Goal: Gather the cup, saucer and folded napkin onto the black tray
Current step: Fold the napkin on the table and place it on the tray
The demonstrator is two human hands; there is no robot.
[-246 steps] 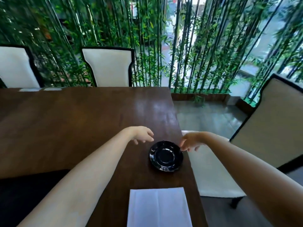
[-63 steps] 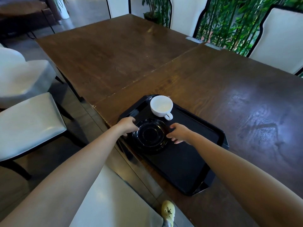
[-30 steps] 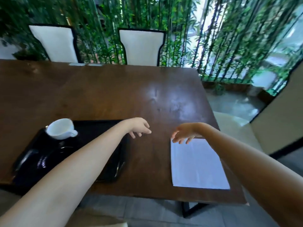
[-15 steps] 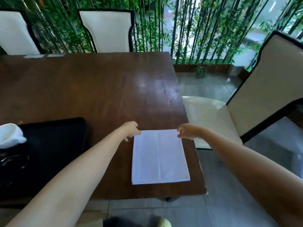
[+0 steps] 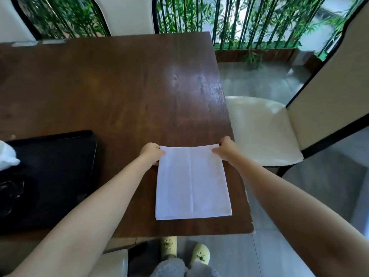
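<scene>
The white folded napkin (image 5: 192, 180) lies flat near the table's right front corner. My left hand (image 5: 151, 153) pinches its far left corner and my right hand (image 5: 225, 147) pinches its far right corner. The black tray (image 5: 60, 166) sits on the table to the left, apart from the napkin. At the frame's left edge the white cup (image 5: 7, 155) and the black saucer (image 5: 10, 193) rest on the tray, both partly cut off.
The dark wooden table (image 5: 119, 86) ends just right of the napkin and close in front of it. A cream chair (image 5: 265, 130) stands at the right side, two more at the far side. Bamboo and railing lie beyond. My feet show below the table edge.
The saucer went from the table onto the tray beside the cup. Both hands then reached the napkin and have now closed on its far corners; the view has shifted closer.
</scene>
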